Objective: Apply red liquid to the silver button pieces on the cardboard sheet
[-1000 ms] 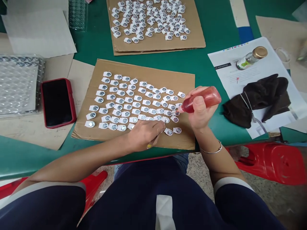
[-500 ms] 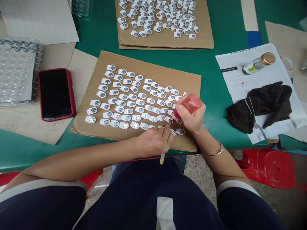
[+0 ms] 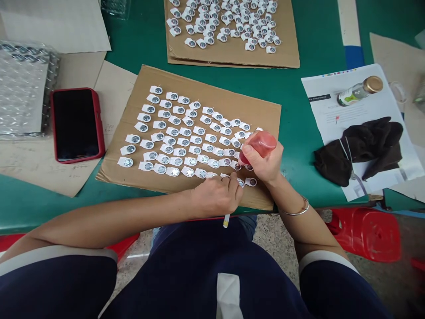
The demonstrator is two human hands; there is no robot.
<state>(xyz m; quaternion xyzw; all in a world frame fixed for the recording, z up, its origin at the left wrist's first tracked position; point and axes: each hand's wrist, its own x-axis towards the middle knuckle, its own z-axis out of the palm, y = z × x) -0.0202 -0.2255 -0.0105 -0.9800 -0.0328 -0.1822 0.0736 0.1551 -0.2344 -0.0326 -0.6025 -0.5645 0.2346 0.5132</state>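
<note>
My right hand (image 3: 270, 166) is wrapped round a red squeeze bottle (image 3: 263, 142), tilted with its lower end toward the small pieces near the board's right side. Just left of it, my left hand (image 3: 217, 195) rests over the front rows with its fingers bent. A thin stick with a yellow band (image 3: 226, 221) pokes out below that hand. Rows of white tabs with round silvery discs (image 3: 188, 171) lie on a brown cardboard sheet (image 3: 116, 175). The bottle's tip and the left fingertips' contact are too small to make out.
Another cardboard sheet (image 3: 285, 53) with several similar pieces lies behind. At left are a red-cased phone (image 3: 77, 125) and bubble wrap (image 3: 23, 93). At right, a glass jar (image 3: 360, 91) and dark cloth (image 3: 372, 148) rest on printed paper (image 3: 322, 97). A red stool (image 3: 375, 235) stands below.
The view has shifted slightly. Both hands stay in nearly the same place over the board, still holding the bottle and the stick.
</note>
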